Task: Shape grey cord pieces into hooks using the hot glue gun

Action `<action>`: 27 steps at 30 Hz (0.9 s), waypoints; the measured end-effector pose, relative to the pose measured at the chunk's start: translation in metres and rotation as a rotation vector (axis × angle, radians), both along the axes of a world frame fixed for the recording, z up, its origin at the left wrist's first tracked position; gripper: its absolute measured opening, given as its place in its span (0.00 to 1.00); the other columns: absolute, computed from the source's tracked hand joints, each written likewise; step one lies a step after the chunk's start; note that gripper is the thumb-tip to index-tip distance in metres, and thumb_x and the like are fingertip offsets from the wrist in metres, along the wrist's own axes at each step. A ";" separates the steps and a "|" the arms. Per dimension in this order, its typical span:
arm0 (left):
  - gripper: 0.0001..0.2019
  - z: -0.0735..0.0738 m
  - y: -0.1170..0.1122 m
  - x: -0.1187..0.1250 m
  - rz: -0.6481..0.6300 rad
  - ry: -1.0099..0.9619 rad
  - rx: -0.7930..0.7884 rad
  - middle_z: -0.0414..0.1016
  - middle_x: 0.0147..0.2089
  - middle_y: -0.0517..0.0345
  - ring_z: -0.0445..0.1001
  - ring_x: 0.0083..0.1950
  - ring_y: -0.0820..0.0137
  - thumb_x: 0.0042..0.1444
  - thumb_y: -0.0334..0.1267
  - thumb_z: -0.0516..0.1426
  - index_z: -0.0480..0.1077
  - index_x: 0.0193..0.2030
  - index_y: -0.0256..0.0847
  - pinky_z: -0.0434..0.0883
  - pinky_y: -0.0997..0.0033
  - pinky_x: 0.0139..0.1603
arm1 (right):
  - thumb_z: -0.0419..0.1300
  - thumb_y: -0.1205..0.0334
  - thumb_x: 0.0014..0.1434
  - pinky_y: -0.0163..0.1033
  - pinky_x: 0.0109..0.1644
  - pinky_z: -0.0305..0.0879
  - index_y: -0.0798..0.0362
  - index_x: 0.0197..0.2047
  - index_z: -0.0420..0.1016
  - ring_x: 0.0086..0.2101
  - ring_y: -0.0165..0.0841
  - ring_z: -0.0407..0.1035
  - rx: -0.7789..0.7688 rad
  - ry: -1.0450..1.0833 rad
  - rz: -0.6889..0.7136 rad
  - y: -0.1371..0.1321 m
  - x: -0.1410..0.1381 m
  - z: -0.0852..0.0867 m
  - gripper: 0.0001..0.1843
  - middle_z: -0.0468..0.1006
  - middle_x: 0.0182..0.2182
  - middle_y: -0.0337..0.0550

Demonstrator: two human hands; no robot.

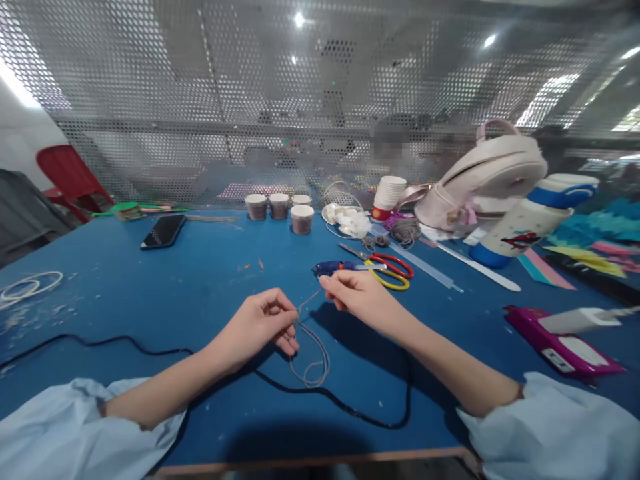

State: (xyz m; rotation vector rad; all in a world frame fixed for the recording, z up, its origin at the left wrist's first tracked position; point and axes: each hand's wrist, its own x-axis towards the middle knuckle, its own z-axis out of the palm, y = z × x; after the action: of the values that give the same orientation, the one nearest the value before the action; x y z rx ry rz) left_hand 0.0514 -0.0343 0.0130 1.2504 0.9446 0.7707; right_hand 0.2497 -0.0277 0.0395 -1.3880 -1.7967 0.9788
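My left hand (260, 327) is closed, pinching a thin grey cord (314, 353) near the middle of the blue table (200, 280). My right hand (357, 297) is also closed, pinching the same cord a short way to the right and slightly higher. A short stretch of cord runs taut between both hands. Its remaining length hangs down from my left fingers and loops on the table below them. Just beyond my right hand lie a blue-handled tool (333, 268) and scissors (387, 270) with red and yellow handles.
A black cable (150, 350) snakes across the table's front. Farther back are a phone (163, 231), several small cups (280, 207), a stack of paper cups (387, 195), a pink bag (485, 177), a white-and-blue bottle (525, 223) and a magenta case (560, 343). Perforated metal screen stands behind.
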 end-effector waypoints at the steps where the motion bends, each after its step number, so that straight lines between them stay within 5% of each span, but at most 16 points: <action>1: 0.12 0.000 -0.001 0.000 -0.007 0.006 0.006 0.71 0.22 0.62 0.76 0.22 0.68 0.50 0.41 0.61 0.63 0.29 0.37 0.75 0.68 0.24 | 0.53 0.46 0.58 0.32 0.22 0.50 0.54 0.21 0.64 0.18 0.23 0.55 0.009 -0.007 0.001 -0.001 0.000 0.000 0.22 0.64 0.16 0.33; 12: 0.13 0.001 -0.003 0.001 -0.038 -0.040 -0.138 0.72 0.23 0.59 0.76 0.23 0.68 0.47 0.40 0.63 0.64 0.29 0.36 0.74 0.70 0.25 | 0.58 0.54 0.54 0.31 0.21 0.51 0.55 0.26 0.66 0.17 0.22 0.59 -0.138 0.232 0.041 -0.003 0.001 -0.005 0.13 0.69 0.20 0.34; 27: 0.14 0.000 -0.002 0.000 -0.053 -0.064 -0.192 0.73 0.23 0.57 0.77 0.24 0.68 0.45 0.39 0.65 0.64 0.28 0.35 0.74 0.71 0.27 | 0.59 0.53 0.52 0.30 0.20 0.53 0.56 0.29 0.68 0.18 0.22 0.61 -0.196 0.280 0.057 -0.005 0.004 -0.001 0.13 0.72 0.23 0.37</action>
State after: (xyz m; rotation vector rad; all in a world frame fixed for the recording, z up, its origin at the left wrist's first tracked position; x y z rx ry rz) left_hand 0.0516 -0.0360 0.0131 1.0728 0.9076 0.6590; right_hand 0.2536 -0.0329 0.0382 -1.2459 -1.5721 1.3383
